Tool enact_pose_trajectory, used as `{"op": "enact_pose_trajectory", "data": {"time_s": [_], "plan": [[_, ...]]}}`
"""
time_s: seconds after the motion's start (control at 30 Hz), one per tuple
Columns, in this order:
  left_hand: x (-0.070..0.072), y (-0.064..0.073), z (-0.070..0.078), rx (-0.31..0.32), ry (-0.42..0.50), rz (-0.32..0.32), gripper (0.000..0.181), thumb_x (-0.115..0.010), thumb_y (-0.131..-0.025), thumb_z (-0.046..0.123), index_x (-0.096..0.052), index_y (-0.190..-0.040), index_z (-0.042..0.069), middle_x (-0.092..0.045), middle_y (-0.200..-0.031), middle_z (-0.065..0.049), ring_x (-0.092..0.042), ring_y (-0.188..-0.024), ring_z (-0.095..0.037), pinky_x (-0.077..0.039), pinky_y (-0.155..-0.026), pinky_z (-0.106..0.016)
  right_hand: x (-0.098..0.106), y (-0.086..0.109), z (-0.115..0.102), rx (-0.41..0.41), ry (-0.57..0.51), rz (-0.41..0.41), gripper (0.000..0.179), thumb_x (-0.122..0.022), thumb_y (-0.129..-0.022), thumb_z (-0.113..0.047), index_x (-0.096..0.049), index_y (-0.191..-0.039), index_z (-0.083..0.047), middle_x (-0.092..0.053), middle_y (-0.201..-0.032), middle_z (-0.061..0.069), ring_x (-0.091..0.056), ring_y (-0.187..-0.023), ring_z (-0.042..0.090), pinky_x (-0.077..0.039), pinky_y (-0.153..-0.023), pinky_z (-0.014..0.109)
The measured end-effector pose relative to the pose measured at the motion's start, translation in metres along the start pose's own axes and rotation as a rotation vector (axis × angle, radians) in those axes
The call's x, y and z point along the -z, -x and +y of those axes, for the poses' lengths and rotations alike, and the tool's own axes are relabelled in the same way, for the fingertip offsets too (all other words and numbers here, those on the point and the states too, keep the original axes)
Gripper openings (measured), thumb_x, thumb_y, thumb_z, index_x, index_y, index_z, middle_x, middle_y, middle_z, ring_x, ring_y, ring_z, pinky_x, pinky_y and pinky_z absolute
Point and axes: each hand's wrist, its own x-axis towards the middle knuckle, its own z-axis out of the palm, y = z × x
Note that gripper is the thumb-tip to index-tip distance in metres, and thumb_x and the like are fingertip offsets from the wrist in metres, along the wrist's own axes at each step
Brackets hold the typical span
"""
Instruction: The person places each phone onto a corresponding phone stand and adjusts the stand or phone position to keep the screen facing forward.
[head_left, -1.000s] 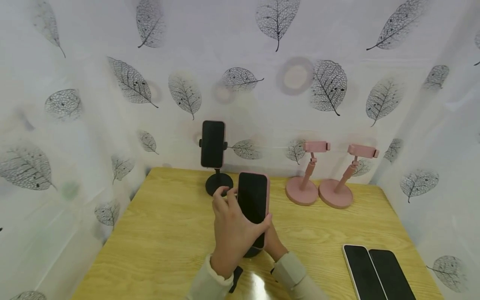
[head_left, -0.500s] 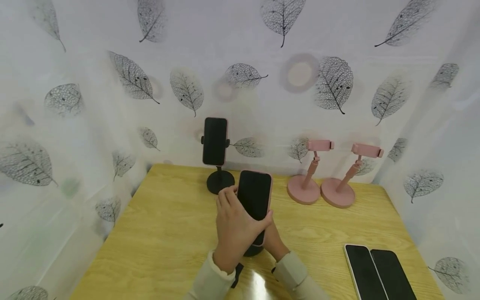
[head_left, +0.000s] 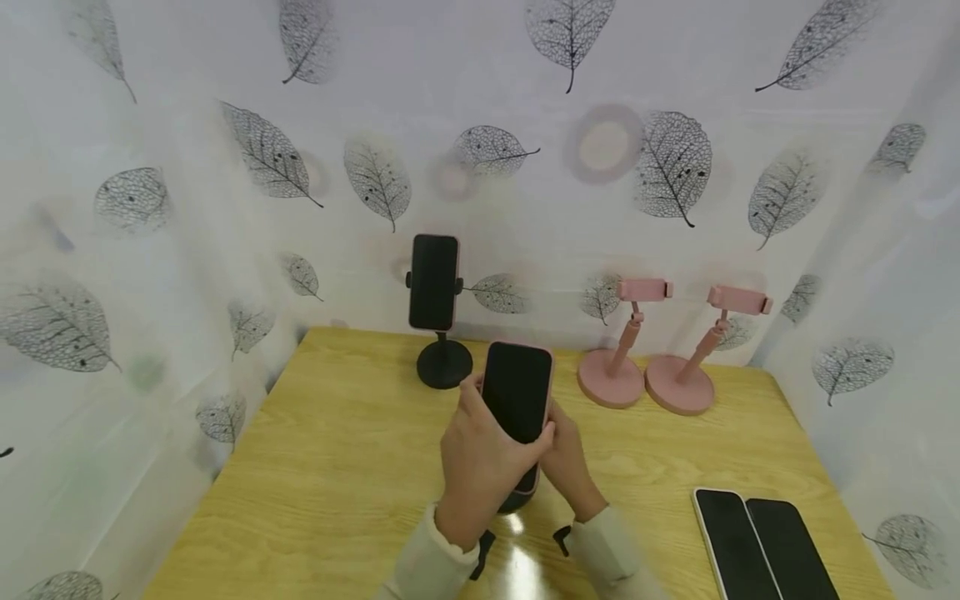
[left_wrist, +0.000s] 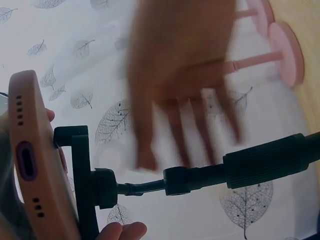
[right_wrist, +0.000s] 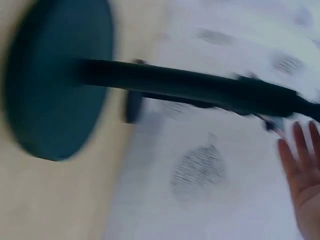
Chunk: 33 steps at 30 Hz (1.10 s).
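Note:
My left hand (head_left: 480, 467) grips a black-screened phone (head_left: 517, 392) in a pink case, its thumb across the lower right edge and its fingers at the left edge. The phone sits upright against the clamp (left_wrist: 82, 175) of a black phone stand (left_wrist: 265, 162), whose round base (right_wrist: 60, 80) shows in the right wrist view. My right hand (head_left: 573, 458) is behind the phone's right side, partly hidden by it. Its fingers are straight and blurred in the left wrist view, beside the stand's stem, holding nothing.
Another phone (head_left: 433, 283) stands in a black stand (head_left: 444, 363) at the table's back. Two pink phone stands (head_left: 611, 377) (head_left: 680, 383) are at back right. Two phones (head_left: 735, 542) (head_left: 793, 550) lie flat side by side at front right. A leaf-patterned curtain (head_left: 480, 67) surrounds the table.
My right hand has shifted up and right, drawing away from the stand's lower stem. The left hand keeps its hold on the phone, and its fingers have closed in along the left edge.

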Motion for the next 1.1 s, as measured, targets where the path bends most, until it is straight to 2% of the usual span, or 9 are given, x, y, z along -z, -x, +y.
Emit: {"op": "enact_pose_trajectory", "data": {"time_s": [0.07, 0.13, 0.27, 0.4, 0.5, 0.6, 0.83, 0.97, 1.1], "plan": [[-0.001, 0.001, -0.001, -0.006, -0.001, 0.004, 0.095, -0.080, -0.060, 0.055, -0.037, -0.129, 0.005, -0.063, -0.101, -0.013, -0.064, -0.072, -0.022, -0.053, -0.056, -0.033, 0.009, -0.007, -0.007, 0.009, -0.163, 0.040, 0.035, -0.061, -0.080, 0.013, -0.057, -0.114, 0.003, -0.066, -0.099, -0.001, -0.062, -0.085, 0.002, -0.051, -0.073, 0.017], [-0.002, 0.001, -0.002, -0.013, 0.007, 0.015, 0.095, -0.080, -0.061, 0.054, -0.037, -0.129, 0.004, -0.063, -0.101, -0.013, -0.064, -0.071, -0.021, -0.053, -0.055, -0.032, 0.017, -0.010, -0.011, 0.047, -0.341, 0.037, 0.036, -0.061, -0.083, 0.011, -0.057, -0.117, 0.000, -0.063, -0.108, -0.008, -0.061, -0.093, 0.000, -0.051, -0.078, 0.016], [-0.002, 0.002, -0.002, -0.026, 0.007, 0.036, 0.095, -0.080, -0.061, 0.054, -0.038, -0.129, 0.003, -0.063, -0.103, -0.013, -0.064, -0.071, -0.021, -0.053, -0.055, -0.032, 0.025, -0.015, -0.013, 0.148, -0.506, -0.018, 0.034, -0.061, -0.087, 0.002, -0.055, -0.120, 0.005, -0.061, -0.119, -0.008, -0.060, -0.105, 0.004, -0.052, -0.082, 0.017], [-0.002, 0.002, -0.002, -0.064, -0.019, 0.054, 0.098, -0.080, -0.061, 0.055, -0.040, -0.132, 0.001, -0.062, -0.110, -0.014, -0.066, -0.078, -0.023, -0.055, -0.059, -0.034, 0.031, -0.016, -0.016, 0.135, -0.561, -0.052, 0.034, -0.062, -0.087, -0.002, -0.056, -0.121, 0.002, -0.059, -0.121, -0.003, -0.060, -0.105, 0.005, -0.053, -0.079, 0.017], [-0.002, 0.002, -0.002, -0.078, -0.041, 0.053, 0.099, -0.080, -0.061, 0.057, -0.042, -0.133, 0.000, -0.061, -0.114, -0.015, -0.066, -0.083, -0.025, -0.056, -0.062, -0.036, 0.032, -0.019, -0.020, 0.089, -0.524, -0.065, 0.032, -0.062, -0.087, -0.001, -0.060, -0.119, -0.004, -0.056, -0.121, -0.003, -0.060, -0.103, 0.004, -0.053, -0.076, 0.016], [-0.001, 0.001, -0.001, -0.068, -0.045, 0.040, 0.099, -0.080, -0.061, 0.058, -0.042, -0.132, 0.001, -0.060, -0.114, -0.015, -0.066, -0.083, -0.025, -0.056, -0.062, -0.036, 0.032, -0.022, -0.023, 0.075, -0.473, -0.067, 0.029, -0.061, -0.085, 0.008, -0.064, -0.113, 0.002, -0.054, -0.119, -0.003, -0.061, -0.099, 0.003, -0.055, -0.074, 0.018], [0.000, 0.000, -0.001, -0.031, -0.002, 0.019, 0.096, -0.081, -0.060, 0.055, -0.044, -0.129, 0.001, -0.060, -0.111, -0.014, -0.064, -0.080, -0.023, -0.055, -0.061, -0.034, 0.032, -0.024, -0.028, 0.136, -0.306, 0.040, 0.031, -0.054, -0.069, 0.031, -0.065, -0.093, 0.015, -0.057, -0.110, -0.006, -0.059, -0.091, -0.002, -0.054, -0.069, 0.014], [0.000, -0.001, -0.001, 0.007, 0.041, 0.006, 0.095, -0.083, -0.059, 0.053, -0.043, -0.128, 0.002, -0.058, -0.112, -0.013, -0.062, -0.079, -0.021, -0.054, -0.060, -0.034, 0.032, -0.022, -0.031, 0.176, -0.248, 0.081, 0.031, -0.056, -0.068, 0.032, -0.066, -0.093, 0.016, -0.059, -0.105, 0.000, -0.060, -0.091, -0.002, -0.052, -0.068, 0.012], [-0.001, -0.001, -0.003, 0.031, 0.073, 0.007, 0.096, -0.084, -0.058, 0.052, -0.041, -0.129, 0.003, -0.056, -0.112, -0.012, -0.061, -0.080, -0.021, -0.054, -0.061, -0.034, 0.034, -0.021, -0.031, 0.207, -0.240, 0.101, 0.019, -0.064, -0.076, 0.020, -0.067, -0.094, 0.014, -0.060, -0.103, 0.005, -0.062, -0.089, 0.002, -0.052, -0.069, 0.012]]}}
